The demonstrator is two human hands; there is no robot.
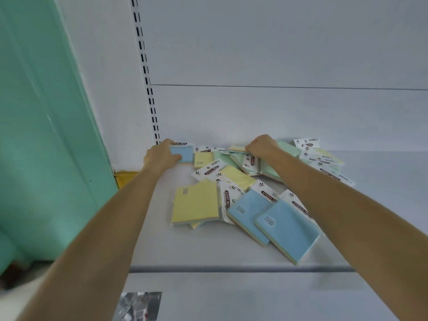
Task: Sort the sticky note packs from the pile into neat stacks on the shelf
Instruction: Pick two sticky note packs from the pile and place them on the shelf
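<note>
A white shelf (208, 246) backs onto a pale wall panel, with your pile of sticky note packs (250, 193) spread across it. Your left hand (159, 156) grips a blue pack (185, 154) at the back corner, thumb on top. Your right hand (261, 145) is curled over a peach-edged pack (236, 149) atop the pile; its fingertips are hidden.

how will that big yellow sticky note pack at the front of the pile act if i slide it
The yellow sticky note pack looks flat and blocky, so probably stiff, not floppy. Its glossy wrapper should slide easily on the smooth shelf. It overlaps another pack, which it may drag along.
</note>
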